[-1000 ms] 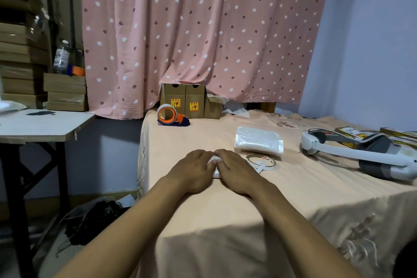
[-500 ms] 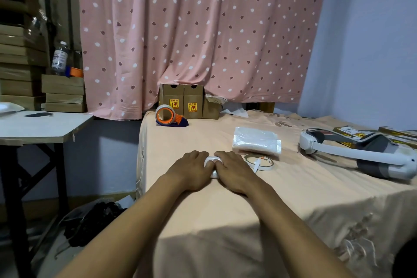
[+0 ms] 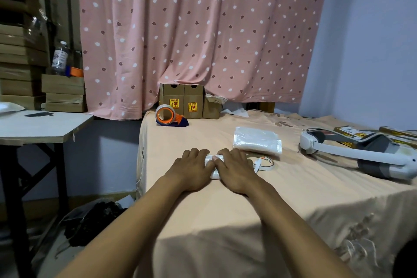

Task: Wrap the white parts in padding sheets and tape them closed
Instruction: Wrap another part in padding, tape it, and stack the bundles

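A small white padded bundle [image 3: 214,166] lies on the peach cloth of the table [image 3: 293,198], mostly hidden under my hands. My left hand [image 3: 191,170] presses on its left side with fingers curled over it. My right hand [image 3: 235,170] covers its right side, thumb on top. A stack of white padding sheets [image 3: 257,143] lies just behind and to the right. A small white tape ring [image 3: 262,163] rests right of my right hand. An orange tape dispenser [image 3: 168,116] stands at the table's far left.
Brown cartons [image 3: 188,104] stand against the pink curtain at the back. A white and grey headset [image 3: 370,154] and flat boxes [image 3: 352,133] lie at the right. A side table [image 3: 40,126] stands left, with stacked cartons [image 3: 63,92] and a bottle [image 3: 59,57] behind it.
Both hands stay on the bundle; the fingers have shifted slightly, so a bit more of its white top shows between them.
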